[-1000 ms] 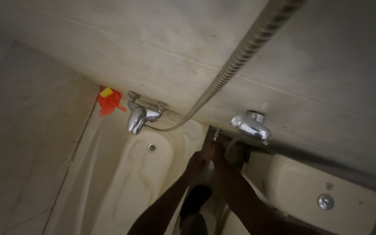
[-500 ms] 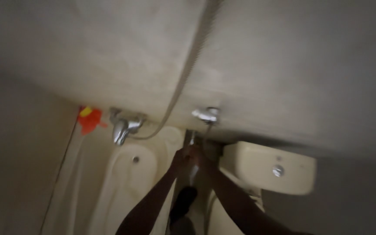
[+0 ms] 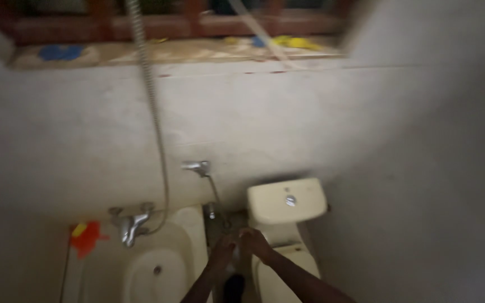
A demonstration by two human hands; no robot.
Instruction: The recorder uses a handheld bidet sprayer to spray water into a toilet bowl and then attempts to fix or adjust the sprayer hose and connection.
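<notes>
My left hand [image 3: 221, 252] and my right hand [image 3: 255, 244] are pressed together low in the gap between a cream tub [image 3: 180, 241] and a cream toilet [image 3: 270, 275]. Something small and pale shows between the fingers, but blur hides what it is. A dark object [image 3: 234, 287] sits just below the hands. Above them, a small chrome wall tap [image 3: 197, 166] feeds a thin hose [image 3: 215, 193] running down towards the hands.
The toilet cistern [image 3: 286, 202] has a chrome button on top. A chrome mixer tap [image 3: 132, 223] stands at the tub's head, with a ribbed shower hose [image 3: 152, 112] rising up the wall. A red and yellow thing [image 3: 85, 238] lies left. A cluttered ledge [image 3: 141, 53] runs along the top.
The view has pulled back and tilted up, so the wall and ledge now show. My hands stay together at the same spot between tub and toilet.
</notes>
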